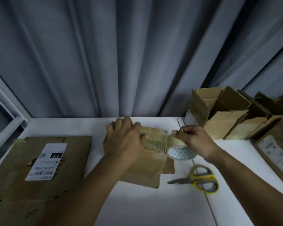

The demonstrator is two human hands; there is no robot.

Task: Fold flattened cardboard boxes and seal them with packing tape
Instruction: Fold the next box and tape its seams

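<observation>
- the small cardboard box (152,162) lies on the white table (153,206), straight ahead between the two arms, with its near flaps splayed toward the person.
- the left hand (123,141) lies on the box's left part, fingers fairly straight and spread, pressing down without gripping; it is a little blurred.
- the right hand (196,141) holds the tape roll (180,149), fingers and thumb curled over its rim, the roll touching the box's right edge.
- the key relation: the box top lies to the left of the roll and its seam seems to run left to right, so the tape would be drawn along that line, roll to the right and pressing hand to the left.
- the film is clear and the view soft, so i cannot tell whether a strip is already stuck down.
- the scissors (201,179) lie just right of the box and nearer the right hand, blades pointing left.
- counted: one roll, one pair of scissors, one box in hand, one flattened cardboard sheet (77,154) with a label at the left, and at least three opened boxes (219,111) at the right, cut off by the frame.
</observation>
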